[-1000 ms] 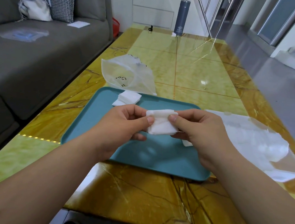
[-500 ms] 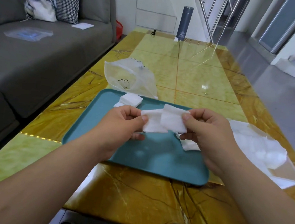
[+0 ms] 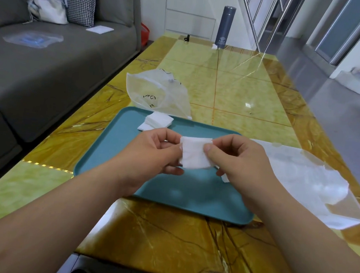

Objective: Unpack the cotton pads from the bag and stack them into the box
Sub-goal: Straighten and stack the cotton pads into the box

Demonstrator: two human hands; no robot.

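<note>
Bringing their split pads back together, left hand (image 3: 152,153) and right hand (image 3: 241,160) both pinch one cotton pad stack (image 3: 194,155); black scrawl on the clear plastic bag (image 3: 156,93) is unreadable.

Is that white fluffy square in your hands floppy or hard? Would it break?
Probably soft and bendy: the cotton pad looks wrinkled where the left hand and right hand pinch its edges. It is likely very light, since fingertips alone hold it up. It would probably tear or pull apart rather than snap, though I can't be sure.
</note>
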